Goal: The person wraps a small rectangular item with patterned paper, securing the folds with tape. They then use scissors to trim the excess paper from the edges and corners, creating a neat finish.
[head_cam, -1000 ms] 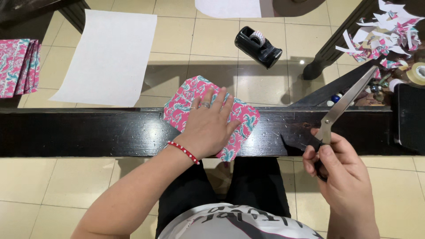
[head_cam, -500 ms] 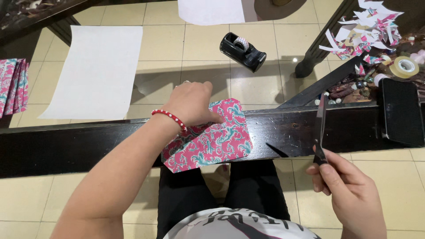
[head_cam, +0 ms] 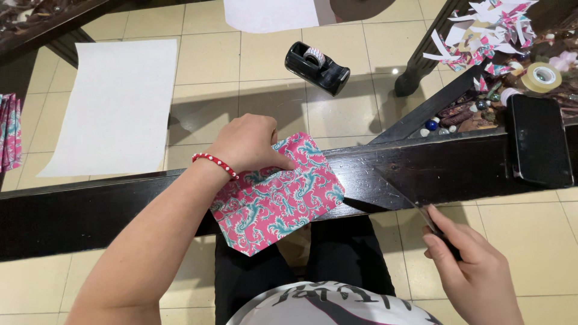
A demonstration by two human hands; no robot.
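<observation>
Fingers of the left hand (head_cam: 250, 143) press flat on the pink patterned paper (head_cam: 274, 195) overhanging the dark table edge (head_cam: 90, 210), while scissors (head_cam: 415, 207), gripped in the right hand (head_cam: 472, 274), lie well right, blades angled toward it.

A glass-topped table (head_cam: 253, 96) framed in dark wood is seen. On its near edge a folded pink patterned paper (head_cam: 274, 198) is laid. A white sheet (head_cam: 114, 105) is spread toward the left, a black tape dispenser (head_cam: 317, 67) near the middle, and paper scraps (head_cam: 481, 30), a tape roll (head_cam: 542, 76) and a black phone (head_cam: 537, 139) at the right edge.
</observation>
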